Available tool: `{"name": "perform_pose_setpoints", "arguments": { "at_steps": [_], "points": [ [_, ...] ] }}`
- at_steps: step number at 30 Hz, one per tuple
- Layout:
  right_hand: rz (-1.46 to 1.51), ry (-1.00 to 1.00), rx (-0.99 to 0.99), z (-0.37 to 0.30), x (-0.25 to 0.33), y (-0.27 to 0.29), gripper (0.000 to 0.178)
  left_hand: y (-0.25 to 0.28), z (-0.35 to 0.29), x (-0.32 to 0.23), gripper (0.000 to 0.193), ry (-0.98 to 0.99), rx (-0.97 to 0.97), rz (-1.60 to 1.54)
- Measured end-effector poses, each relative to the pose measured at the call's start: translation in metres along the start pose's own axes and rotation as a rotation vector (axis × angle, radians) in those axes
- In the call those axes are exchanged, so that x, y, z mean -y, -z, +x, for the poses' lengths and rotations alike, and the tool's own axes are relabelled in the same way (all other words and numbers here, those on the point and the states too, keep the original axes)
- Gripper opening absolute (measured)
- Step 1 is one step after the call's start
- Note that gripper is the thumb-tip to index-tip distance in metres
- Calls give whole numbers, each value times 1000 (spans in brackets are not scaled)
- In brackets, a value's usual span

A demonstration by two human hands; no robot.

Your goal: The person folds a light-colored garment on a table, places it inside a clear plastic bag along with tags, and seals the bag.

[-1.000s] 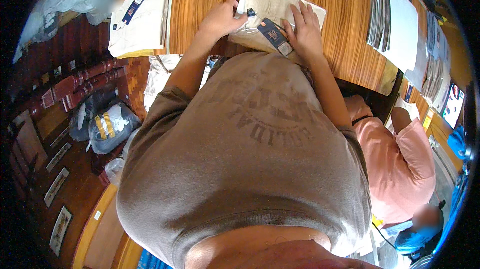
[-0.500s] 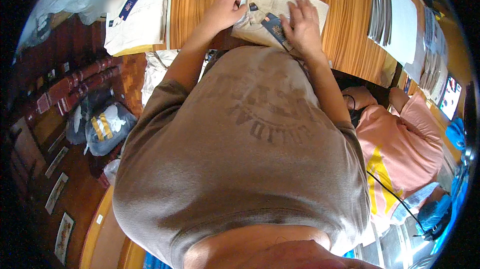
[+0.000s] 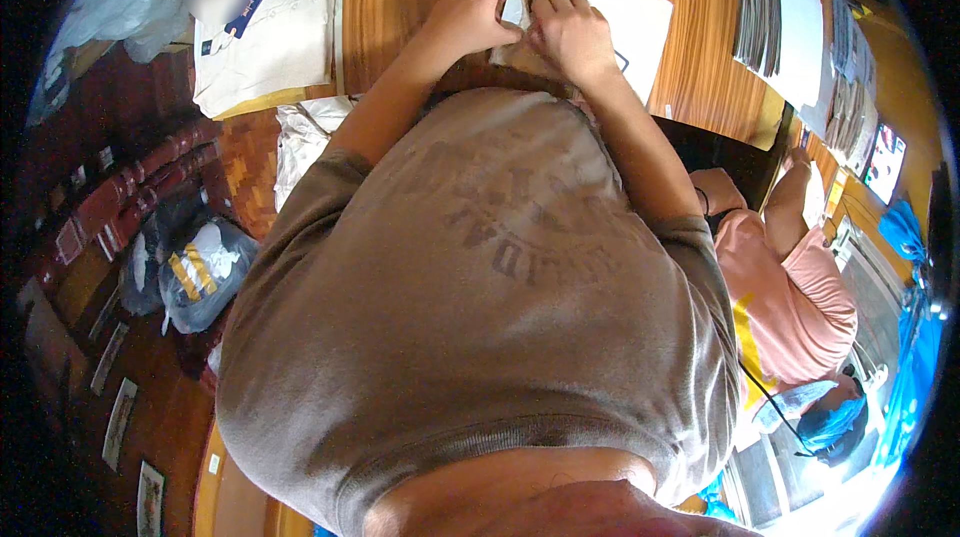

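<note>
A pale beige folded garment lies flat on the wooden table in front of me. My right hand rests on its left half, fingers curled in and pinching its cloth. Part of a dark hang tag shows beside my right wrist; the rest is hidden. At the garment's left edge is my left hand, its fingers bent and closed near the fingertips of the right. They seem to grip the edge of the cloth.
Another folded pale garment with a dark blue tag lies on the left, a blurred shape beside it. Stacked sheets stand at the right. A person in a pink shirt sits to my right. Plastic bags lie at lower left.
My right hand has gone from lying spread on the garment to curled and moved left, closer to my left hand. The garment shows a plainer, flatter face, its tag mostly covered.
</note>
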State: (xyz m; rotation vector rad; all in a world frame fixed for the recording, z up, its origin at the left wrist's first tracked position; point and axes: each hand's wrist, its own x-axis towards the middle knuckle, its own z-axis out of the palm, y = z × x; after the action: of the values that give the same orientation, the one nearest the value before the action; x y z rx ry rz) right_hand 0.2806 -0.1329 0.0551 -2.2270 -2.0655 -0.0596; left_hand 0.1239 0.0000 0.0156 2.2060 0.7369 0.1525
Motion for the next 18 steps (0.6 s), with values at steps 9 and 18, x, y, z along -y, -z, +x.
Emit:
{"name": "perform_pose_setpoints", "arguments": {
  "at_steps": [9,18],
  "points": [
    [105,-18,-43,-12,-7,12,25,-1,19,-13,60,41,76,178],
    [240,-82,-65,-5,-23,8,29,7,29,-35,49,69,119,281]
  ]
}}
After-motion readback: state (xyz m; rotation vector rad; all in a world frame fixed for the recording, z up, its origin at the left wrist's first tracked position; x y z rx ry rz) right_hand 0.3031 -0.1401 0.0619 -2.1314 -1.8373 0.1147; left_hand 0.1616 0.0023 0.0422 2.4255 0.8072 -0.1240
